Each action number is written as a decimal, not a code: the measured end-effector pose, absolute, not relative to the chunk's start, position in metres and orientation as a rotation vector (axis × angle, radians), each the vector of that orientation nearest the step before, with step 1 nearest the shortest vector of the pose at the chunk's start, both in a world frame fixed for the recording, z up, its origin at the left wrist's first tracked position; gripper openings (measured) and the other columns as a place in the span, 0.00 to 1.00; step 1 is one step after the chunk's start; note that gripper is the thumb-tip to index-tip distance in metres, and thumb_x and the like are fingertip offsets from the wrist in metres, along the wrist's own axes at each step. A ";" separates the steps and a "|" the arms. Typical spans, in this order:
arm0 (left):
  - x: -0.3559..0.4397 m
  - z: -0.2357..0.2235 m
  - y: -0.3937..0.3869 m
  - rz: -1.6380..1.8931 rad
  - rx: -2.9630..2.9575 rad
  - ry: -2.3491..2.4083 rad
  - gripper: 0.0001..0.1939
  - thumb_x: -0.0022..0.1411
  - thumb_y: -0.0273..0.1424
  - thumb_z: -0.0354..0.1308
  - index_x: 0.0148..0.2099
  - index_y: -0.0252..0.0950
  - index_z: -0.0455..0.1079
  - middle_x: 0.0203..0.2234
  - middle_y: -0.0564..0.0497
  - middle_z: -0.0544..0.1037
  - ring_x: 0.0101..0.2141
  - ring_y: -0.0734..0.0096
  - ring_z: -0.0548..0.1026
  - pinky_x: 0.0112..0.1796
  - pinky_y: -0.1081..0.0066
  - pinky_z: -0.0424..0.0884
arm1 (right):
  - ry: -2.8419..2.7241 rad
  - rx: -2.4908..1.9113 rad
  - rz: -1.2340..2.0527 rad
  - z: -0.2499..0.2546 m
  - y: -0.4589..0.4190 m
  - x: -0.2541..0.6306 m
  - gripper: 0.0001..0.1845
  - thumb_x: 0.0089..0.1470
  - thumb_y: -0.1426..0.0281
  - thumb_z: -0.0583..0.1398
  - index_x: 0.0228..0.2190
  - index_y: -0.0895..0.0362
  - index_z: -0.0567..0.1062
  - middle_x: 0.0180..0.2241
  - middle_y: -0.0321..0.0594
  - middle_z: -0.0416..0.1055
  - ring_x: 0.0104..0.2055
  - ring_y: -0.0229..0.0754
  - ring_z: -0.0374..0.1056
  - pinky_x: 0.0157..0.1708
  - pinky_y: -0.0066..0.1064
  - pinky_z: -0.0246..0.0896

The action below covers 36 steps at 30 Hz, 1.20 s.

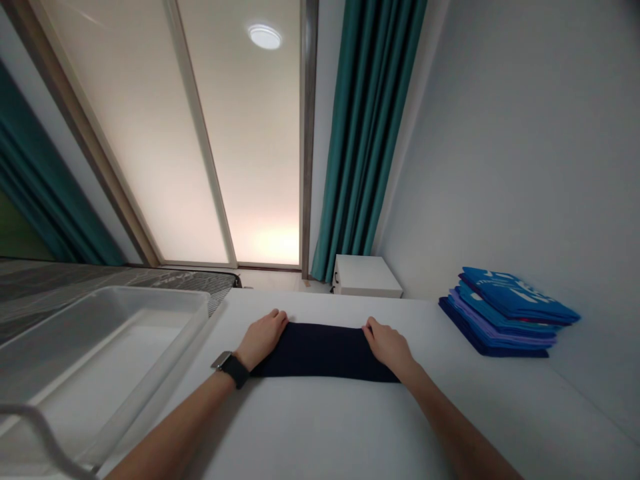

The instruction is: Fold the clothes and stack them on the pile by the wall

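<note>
Behind the white table (310, 433), a frosted sliding door (255, 153) is framed by teal curtains (370, 133). At the left of the tabletop, a translucent plastic bin (147, 380) is placed, with no contents seen in its visible part. Toward the right wall, a stack of folded blue and purple fabric pieces (515, 320), topped by one with white print, is set well apart from the work. Between the bin and the stack, a dark navy fabric piece (320, 351) is laid out on the tabletop as a wide, smooth band. Its far left corner is held by the left hand (263, 339), on whose wrist a black-strapped watch (231, 367) is worn, and its far right corner by the right hand (390, 345). The fabric appears to be pinched between thumb and bent fingers on both sides, the fingers being drawn together; the undersides of the grips are hidden. The step in hand is judged to be one of straightening and aligning. For the next move, both corners should be kept level and evenly tensioned, so that no crease or skew is brought in.
</note>
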State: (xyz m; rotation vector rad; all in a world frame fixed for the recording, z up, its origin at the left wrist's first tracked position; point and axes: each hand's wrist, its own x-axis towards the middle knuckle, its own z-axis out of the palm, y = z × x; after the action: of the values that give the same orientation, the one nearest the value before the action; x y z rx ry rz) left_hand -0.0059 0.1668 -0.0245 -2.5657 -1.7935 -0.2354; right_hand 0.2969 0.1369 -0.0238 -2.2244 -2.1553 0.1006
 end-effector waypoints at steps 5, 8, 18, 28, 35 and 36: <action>0.005 -0.010 0.161 -0.332 -2.517 -1.579 0.15 0.70 0.29 0.41 0.43 0.35 0.70 0.40 0.43 0.73 0.43 0.58 0.71 0.44 0.59 0.62 | -2.239 -2.025 -0.260 -0.016 0.128 0.291 0.18 0.64 0.69 0.45 0.38 0.58 0.74 0.40 0.53 0.72 0.45 0.52 0.69 0.42 0.41 0.60; 0.027 -0.001 0.149 -0.409 -2.694 -1.372 0.15 0.70 0.31 0.42 0.51 0.36 0.68 0.44 0.44 0.73 0.46 0.59 0.70 0.47 0.60 0.62 | -2.276 -1.843 -0.338 -0.015 0.119 0.273 0.19 0.64 0.71 0.45 0.45 0.60 0.73 0.45 0.54 0.71 0.50 0.53 0.66 0.50 0.44 0.57; 0.031 -0.026 0.146 -0.402 -2.964 -1.196 0.23 0.71 0.40 0.40 0.63 0.41 0.59 0.58 0.47 0.67 0.57 0.62 0.64 0.56 0.60 0.57 | -2.297 -1.746 -0.078 -0.055 0.105 0.245 0.31 0.64 0.59 0.43 0.61 0.65 0.60 0.62 0.54 0.57 0.65 0.53 0.50 0.64 0.46 0.37; 0.017 -0.024 0.113 -0.337 -2.806 -1.425 0.24 0.70 0.41 0.42 0.63 0.37 0.60 0.53 0.41 0.70 0.51 0.55 0.66 0.52 0.54 0.60 | -2.457 -1.506 -0.029 -0.051 0.123 0.274 0.30 0.66 0.60 0.40 0.61 0.61 0.60 0.62 0.47 0.58 0.65 0.46 0.51 0.65 0.43 0.39; 0.034 -0.018 0.078 -0.374 -2.834 -1.486 0.21 0.68 0.41 0.46 0.59 0.41 0.64 0.48 0.43 0.71 0.47 0.56 0.68 0.48 0.56 0.64 | -2.442 -1.530 -0.192 -0.047 0.143 0.294 0.28 0.66 0.61 0.42 0.59 0.63 0.62 0.63 0.51 0.56 0.67 0.49 0.45 0.65 0.49 0.32; 0.035 -0.018 0.078 -0.380 -2.843 -1.490 0.20 0.68 0.40 0.45 0.57 0.41 0.65 0.47 0.44 0.71 0.46 0.57 0.68 0.48 0.56 0.64 | -2.349 -1.622 -0.238 -0.049 0.142 0.292 0.29 0.65 0.61 0.43 0.59 0.64 0.63 0.63 0.53 0.55 0.67 0.51 0.44 0.65 0.51 0.31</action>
State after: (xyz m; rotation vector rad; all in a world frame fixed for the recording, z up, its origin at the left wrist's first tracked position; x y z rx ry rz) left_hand 0.0347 0.0780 -0.0177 -2.8427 -1.4898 -0.3804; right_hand 0.2920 0.1419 -0.0490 -1.6223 -2.3487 -0.2381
